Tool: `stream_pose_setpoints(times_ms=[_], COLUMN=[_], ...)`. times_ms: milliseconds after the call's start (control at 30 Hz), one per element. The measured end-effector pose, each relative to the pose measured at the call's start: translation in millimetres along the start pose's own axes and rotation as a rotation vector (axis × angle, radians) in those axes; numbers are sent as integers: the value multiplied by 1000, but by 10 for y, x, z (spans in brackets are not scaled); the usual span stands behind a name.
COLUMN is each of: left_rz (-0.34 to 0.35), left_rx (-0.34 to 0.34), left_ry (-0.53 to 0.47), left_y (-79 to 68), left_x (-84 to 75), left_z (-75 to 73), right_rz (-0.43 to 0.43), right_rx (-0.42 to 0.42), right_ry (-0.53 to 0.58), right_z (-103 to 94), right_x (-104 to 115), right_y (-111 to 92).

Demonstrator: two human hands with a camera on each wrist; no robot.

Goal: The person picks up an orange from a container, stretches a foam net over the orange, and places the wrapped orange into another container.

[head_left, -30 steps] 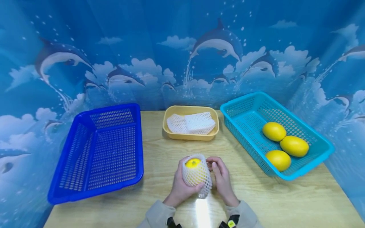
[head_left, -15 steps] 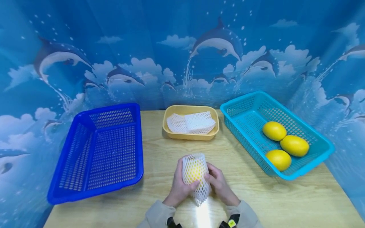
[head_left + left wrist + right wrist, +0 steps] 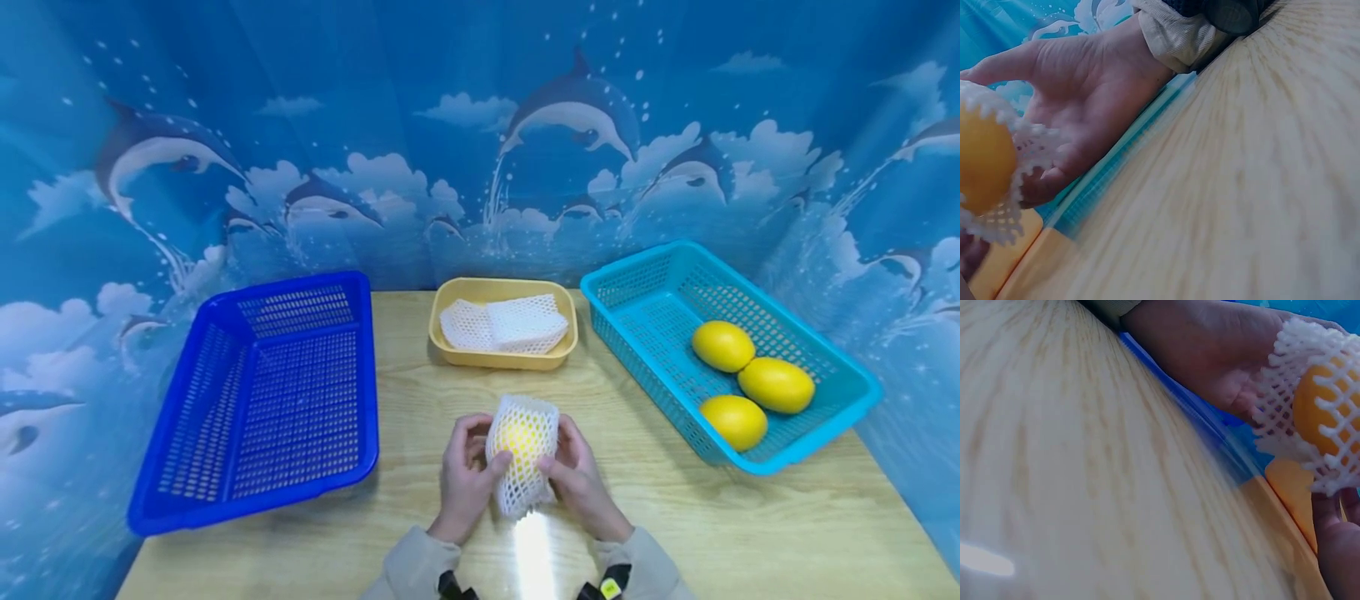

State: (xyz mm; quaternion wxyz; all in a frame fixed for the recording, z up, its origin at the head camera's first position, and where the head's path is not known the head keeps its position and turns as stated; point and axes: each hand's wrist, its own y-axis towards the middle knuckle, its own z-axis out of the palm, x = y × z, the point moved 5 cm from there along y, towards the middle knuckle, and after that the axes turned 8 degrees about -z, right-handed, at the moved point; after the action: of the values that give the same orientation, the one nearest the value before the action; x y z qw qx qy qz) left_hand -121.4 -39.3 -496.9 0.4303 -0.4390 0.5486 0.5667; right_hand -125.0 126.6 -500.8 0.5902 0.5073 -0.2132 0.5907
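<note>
A yellow oval fruit (image 3: 519, 440) sits inside a white foam net sleeve (image 3: 542, 408), low over the front middle of the table. From the left side my left hand (image 3: 462, 477) holds the wrapped fruit, thumb on its near face and fingers bent at the side. My right hand (image 3: 587, 485) grips the opposite side, its thumb pressing the net. The left wrist view shows bare fruit (image 3: 984, 164) at an open, jagged end of the net. In the right wrist view, mesh crosses the fruit (image 3: 1309, 415). Some fingertips are hidden behind the sleeve.
On the wooden table (image 3: 405, 400), a blue basket (image 3: 367, 367) stands at the left. A yellow tray (image 3: 495, 360) with folded foam nets (image 3: 525, 323) is at the back middle. The teal basket (image 3: 637, 358) at the right holds three yellow fruits (image 3: 776, 385).
The fruit's bare top end, visible at first, is now covered by net in the head view. My left hand has shifted left around it, and my right hand has come onto the net.
</note>
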Motion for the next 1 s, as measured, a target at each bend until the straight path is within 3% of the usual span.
stream_pose_setpoints(times_ms=[133,300,467,600,800,900,1000], left_rz=[17,-50,-110,-165,-217,-270,-308], left_rx=[33,49,109,180,285,291,247], left_ry=[-74,-128,-140,-161,-127,-58,14], left_y=[11,15,26,42,65,51,27], left_x=[-31,-10,-29,-186,-491,-599,-688], left_z=[-39,-81,-67,-69,-124,-142,-170], right_rz=[-24,-46,-59,-11,9,24,44], right_rx=[-12,-25,-77,-128,-86,-61,-50], right_ry=[18,49,44,4,-26,-45,-60], right_z=[2,-10,-17,20,219,352,481], right_x=[1,15,46,113,290,370,430], right_y=[9,22,29,47,100,118,122])
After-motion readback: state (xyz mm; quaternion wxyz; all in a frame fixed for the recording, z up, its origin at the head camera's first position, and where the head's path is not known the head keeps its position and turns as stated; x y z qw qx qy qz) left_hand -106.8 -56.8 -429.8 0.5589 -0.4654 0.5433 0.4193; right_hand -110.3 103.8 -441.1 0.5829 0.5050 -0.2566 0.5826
